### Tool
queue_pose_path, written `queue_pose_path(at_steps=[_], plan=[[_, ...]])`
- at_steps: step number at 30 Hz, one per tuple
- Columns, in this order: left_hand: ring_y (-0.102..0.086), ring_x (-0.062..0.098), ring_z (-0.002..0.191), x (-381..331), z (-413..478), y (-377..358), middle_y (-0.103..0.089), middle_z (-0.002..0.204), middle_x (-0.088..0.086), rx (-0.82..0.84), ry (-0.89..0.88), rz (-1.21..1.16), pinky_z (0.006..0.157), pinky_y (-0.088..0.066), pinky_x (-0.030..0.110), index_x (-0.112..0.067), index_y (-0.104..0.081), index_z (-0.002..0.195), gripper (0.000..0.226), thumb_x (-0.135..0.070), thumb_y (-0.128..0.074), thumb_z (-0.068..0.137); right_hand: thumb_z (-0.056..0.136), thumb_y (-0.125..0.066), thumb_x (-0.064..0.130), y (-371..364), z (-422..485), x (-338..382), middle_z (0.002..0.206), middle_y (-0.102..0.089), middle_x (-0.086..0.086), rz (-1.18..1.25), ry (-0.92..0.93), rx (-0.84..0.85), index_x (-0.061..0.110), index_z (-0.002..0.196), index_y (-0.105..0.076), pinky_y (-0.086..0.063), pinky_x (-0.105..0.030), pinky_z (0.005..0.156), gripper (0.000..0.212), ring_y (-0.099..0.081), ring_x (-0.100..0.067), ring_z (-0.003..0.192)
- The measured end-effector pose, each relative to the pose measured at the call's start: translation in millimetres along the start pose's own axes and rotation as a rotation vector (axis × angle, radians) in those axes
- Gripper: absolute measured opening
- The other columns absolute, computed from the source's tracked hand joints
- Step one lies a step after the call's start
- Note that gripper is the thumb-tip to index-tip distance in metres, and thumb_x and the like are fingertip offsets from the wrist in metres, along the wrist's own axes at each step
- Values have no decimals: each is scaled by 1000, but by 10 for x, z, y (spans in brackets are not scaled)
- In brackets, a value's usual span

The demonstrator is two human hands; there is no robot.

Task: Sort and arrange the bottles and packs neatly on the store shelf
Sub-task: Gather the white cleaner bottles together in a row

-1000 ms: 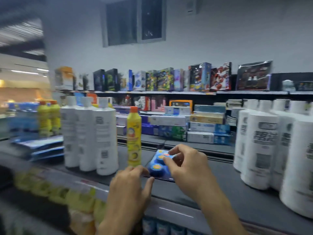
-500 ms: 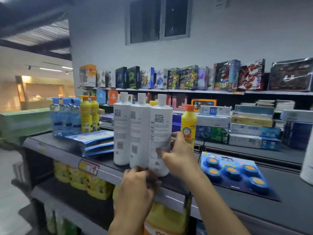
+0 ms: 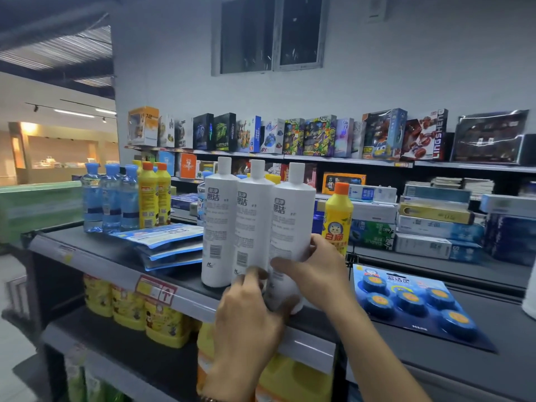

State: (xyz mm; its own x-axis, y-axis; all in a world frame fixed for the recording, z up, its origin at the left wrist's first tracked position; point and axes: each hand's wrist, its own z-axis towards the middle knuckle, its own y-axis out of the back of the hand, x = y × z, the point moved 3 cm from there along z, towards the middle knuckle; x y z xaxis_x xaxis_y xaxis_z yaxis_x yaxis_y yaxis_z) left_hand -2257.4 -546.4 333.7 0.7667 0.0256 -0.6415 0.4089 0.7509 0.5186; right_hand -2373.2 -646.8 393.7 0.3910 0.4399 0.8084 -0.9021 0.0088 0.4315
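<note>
- Left hand (image 3: pixel 246 323): bare, with a bare forearm (image 3: pixel 229 378) behind it.
- Wrist band (image 3: pixel 209 398): thin, dark, beaded, just behind the left hand; cut by the frame edge.
- Right hand (image 3: pixel 316 274): bare; arm behind it uncovered.

Overall: cool, dim light is lying over the shelf top (image 3: pixel 95 242).
Bright spots: warm lamps are glowing in the far room (image 3: pixel 58 152).
Glare: the white bottles (image 3: pixel 255 221) are catching a soft sheen; a wrapped toy box (image 3: pixel 490 137) is reflecting streaks.
Blur: the floor (image 3: pixel 11 285) is smearing.
Edges: the wide lens is bowing straight lines.
</note>
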Motion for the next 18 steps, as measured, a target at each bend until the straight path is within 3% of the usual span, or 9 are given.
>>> queue_pose_path(at_steps=[3, 5, 7, 9, 11, 14, 18], plan=[[-62, 28, 113, -94, -9, -131, -64, 121, -3, -2, 25, 35, 95, -55, 46, -31, -43, 127, 69, -62, -77, 75, 41, -80, 76, -25, -115, 84, 100, -59, 13, -136, 19, -84, 32, 99, -58, -58, -40, 80, 76, -62, -14, 91], [-58, 30, 116, -129, -10, -173, -64, 126, -1, -13, 45, 70, 98, -52, 45, -29, -41, 129, 71, -61, -75, 77, 46, -79, 76, 4, -145, 81, 101, -58, 12, -124, 45, -71, 32, 100, -54, -57, -39, 80, 73, -62, -15, 93], [-56, 28, 116, -129, -3, -180, -65, 126, -3, 4, 55, 59, 99, -53, 46, -29, -41, 130, 71, -68, -73, 79, 61, -85, 65, 62, -122, 29, 106, -66, 11, 47, 45, 23, 31, 102, -56, -60, -39, 81, 61, -68, -12, 96], [-56, 28, 117, -89, 22, -179, -66, 125, -2, 51, 72, 0, 99, -54, 47, -31, -43, 129, 69, -69, -73, 80, 79, -89, 36, 127, -66, -31, 111, -74, 4, 246, 39, 146, 26, 114, -59, -63, -41, 86, 47, -73, -16, 100], [-61, 28, 115, -34, 62, -157, -69, 119, -4, 102, 85, -65, 95, -57, 48, -35, -45, 123, 65, -69, -74, 76, 85, -83, 9, 173, -13, -55, 115, -75, -2, 347, 55, 265, 19, 124, -59, -62, -45, 92, 47, -75, -20, 105], [-67, 23, 110, 12, 120, -88, -72, 114, -8, 164, 102, -83, 94, -60, 47, -38, -53, 119, 59, -62, -82, 74, 83, -84, 8, 213, 19, -33, 116, -76, 4, 264, 98, 347, 26, 124, -63, -61, -44, 94, 50, -74, -14, 105], [-71, 18, 108, 12, 66, -42, -75, 110, -12, 189, 114, -134, 92, -61, 43, -40, -58, 119, 59, -63, -82, 70, 67, -97, 16, 258, 16, 35, 103, -78, 11, 164, 94, 250, 30, 111, -71, -64, -41, 85, 53, -76, -9, 92]])
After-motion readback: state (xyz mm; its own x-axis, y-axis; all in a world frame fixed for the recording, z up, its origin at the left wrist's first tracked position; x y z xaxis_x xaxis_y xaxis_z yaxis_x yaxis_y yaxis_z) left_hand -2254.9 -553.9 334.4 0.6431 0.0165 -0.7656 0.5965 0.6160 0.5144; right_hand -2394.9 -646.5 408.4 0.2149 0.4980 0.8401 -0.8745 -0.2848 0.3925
